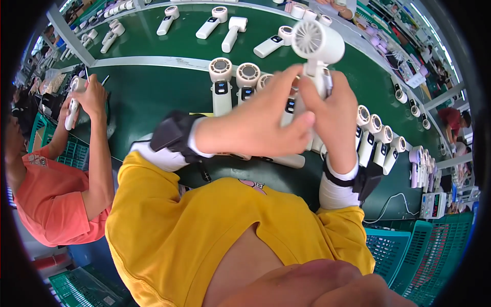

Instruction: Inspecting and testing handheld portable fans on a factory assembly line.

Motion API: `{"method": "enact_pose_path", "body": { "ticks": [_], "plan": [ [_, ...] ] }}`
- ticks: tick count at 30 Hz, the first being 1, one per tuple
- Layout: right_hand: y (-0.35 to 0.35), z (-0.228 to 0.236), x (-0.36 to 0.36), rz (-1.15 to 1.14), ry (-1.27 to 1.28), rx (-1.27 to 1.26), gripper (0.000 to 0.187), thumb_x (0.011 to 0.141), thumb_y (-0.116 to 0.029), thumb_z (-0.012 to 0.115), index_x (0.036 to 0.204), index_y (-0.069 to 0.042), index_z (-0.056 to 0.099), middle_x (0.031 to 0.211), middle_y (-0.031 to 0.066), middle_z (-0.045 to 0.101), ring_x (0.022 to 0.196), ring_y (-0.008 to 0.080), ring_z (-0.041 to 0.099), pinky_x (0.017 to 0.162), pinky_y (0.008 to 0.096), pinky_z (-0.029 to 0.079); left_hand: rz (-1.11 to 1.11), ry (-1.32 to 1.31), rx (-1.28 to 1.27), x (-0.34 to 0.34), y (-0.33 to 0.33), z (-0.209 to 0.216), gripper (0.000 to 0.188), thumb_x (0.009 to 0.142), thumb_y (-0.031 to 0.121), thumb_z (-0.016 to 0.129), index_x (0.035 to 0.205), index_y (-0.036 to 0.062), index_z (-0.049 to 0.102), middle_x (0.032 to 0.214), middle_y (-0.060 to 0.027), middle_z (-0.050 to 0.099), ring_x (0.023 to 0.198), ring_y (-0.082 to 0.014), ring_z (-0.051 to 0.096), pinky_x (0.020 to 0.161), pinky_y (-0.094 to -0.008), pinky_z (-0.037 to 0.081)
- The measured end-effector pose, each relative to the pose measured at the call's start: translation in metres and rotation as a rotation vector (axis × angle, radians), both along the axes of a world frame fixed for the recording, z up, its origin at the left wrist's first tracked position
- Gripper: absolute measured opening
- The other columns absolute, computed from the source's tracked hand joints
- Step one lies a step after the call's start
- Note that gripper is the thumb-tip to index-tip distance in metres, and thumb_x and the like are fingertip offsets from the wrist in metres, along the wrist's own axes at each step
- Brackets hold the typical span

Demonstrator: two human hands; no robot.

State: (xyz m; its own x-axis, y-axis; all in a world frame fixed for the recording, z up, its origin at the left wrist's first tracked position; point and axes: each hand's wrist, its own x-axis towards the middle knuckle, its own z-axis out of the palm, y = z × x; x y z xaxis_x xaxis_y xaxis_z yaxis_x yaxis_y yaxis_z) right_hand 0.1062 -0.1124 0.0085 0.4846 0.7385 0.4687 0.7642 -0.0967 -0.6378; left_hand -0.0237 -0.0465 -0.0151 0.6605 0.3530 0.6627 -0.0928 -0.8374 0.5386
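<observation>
A white handheld fan (319, 43) is raised above the bench, its round grille facing left. My right hand (333, 105) is closed around its handle. My left hand (266, 120) is slightly blurred beside it. Its thumb points out, apart from the fingers, and its fingertips reach close to the fan's neck; whether they touch is hard to tell. Under and behind my left hand, several similar white fans (221, 87) with small dark displays lie in a row. Another row of fans (376, 133) lies right of my right hand. More white handles (286, 160) lie close to my body, partly hidden.
More fans (212, 23) are spread over the green bench (153, 92) beyond a pale divider (153, 62). At left, a co-worker in an orange shirt (61, 194) holds a fan. A white cable (391, 204) runs to a power supply unit (432, 205) at right, above green baskets (391, 250).
</observation>
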Motion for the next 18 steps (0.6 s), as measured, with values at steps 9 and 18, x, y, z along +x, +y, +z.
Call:
{"method": "enact_pose_path", "body": {
  "ticks": [9, 18],
  "plan": [
    [-0.032, 0.009, 0.003, 0.338, 0.321, 0.409, 0.038, 0.09, -0.032, 0.038, 0.093, 0.004, 0.049, 0.071, 0.0087, 0.056, 0.063, 0.0141, 0.052, 0.057, 0.028, 0.041, -0.705, -0.135, -0.958, 0.0, -0.011, 0.022, 0.057, 0.08, 0.023, 0.049, 0.124, -0.0026, 0.023, 0.106, -0.0185, 0.041, 0.079, -0.0215, 0.048, 0.061, -0.0285, 0.044],
    [-0.019, 0.02, 0.027, 0.499, 0.671, 0.652, 0.042, 0.092, -0.031, 0.028, 0.104, 0.004, 0.047, 0.09, 0.0087, 0.057, 0.082, 0.0133, 0.054, 0.074, 0.025, 0.043, -1.552, 0.081, -1.712, 0.0, 0.007, 0.02, 0.045, 0.082, 0.021, 0.046, 0.12, 0.0011, 0.031, 0.102, -0.0153, 0.045, 0.068, -0.0171, 0.047, 0.054, -0.0275, 0.044]
  ]
}}
